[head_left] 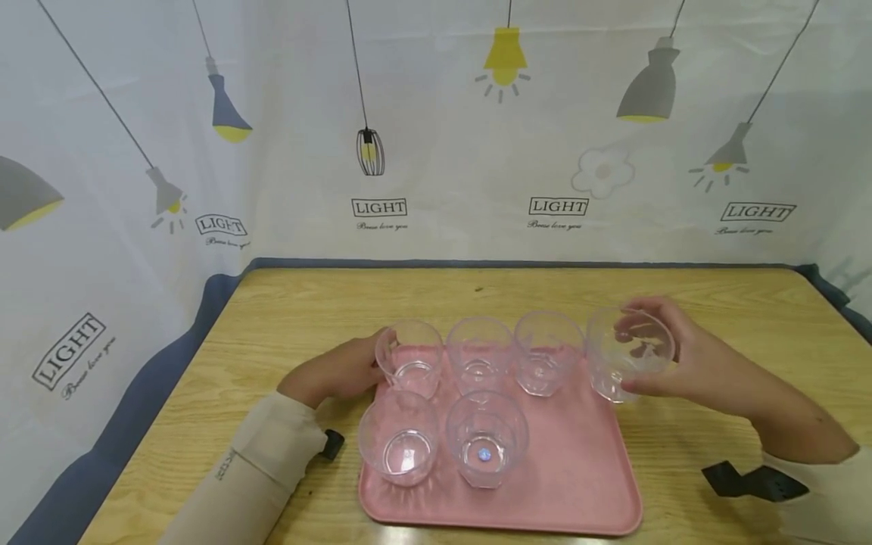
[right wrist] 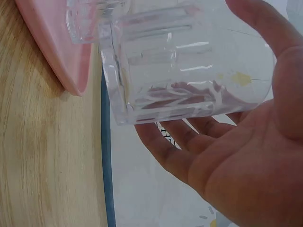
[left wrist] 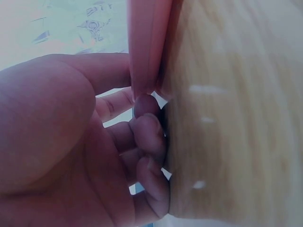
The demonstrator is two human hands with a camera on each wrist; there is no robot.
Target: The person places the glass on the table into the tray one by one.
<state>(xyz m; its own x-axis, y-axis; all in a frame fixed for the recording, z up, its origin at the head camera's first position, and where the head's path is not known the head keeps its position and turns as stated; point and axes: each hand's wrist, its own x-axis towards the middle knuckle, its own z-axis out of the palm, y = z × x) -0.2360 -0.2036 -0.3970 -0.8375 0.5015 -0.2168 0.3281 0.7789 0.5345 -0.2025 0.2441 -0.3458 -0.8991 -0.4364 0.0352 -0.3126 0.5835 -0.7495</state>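
My right hand (head_left: 702,367) grips a clear plastic cup (head_left: 602,359) at the back right corner of a pink tray (head_left: 572,469). In the right wrist view, the fingers curl round the side of this cup (right wrist: 165,61), whose faceted base is raised over the table. My left hand (head_left: 347,371) is at the tray's back left edge. Seen from the left wrist, its thumb lies on the upper side of the tray edge (left wrist: 144,42) and curled fingers (left wrist: 150,135) sit beneath, against the table. A clear cup (head_left: 412,363) stands beside that hand.
Two more clear cups, a middle one (head_left: 479,352) and a right one (head_left: 547,352), stand along the tray's back. In front are a left cup (head_left: 398,435) and another cup (head_left: 487,424) showing a small bluish piece (head_left: 484,455). A wooden table (head_left: 327,299) meets a printed curtain (head_left: 463,151).
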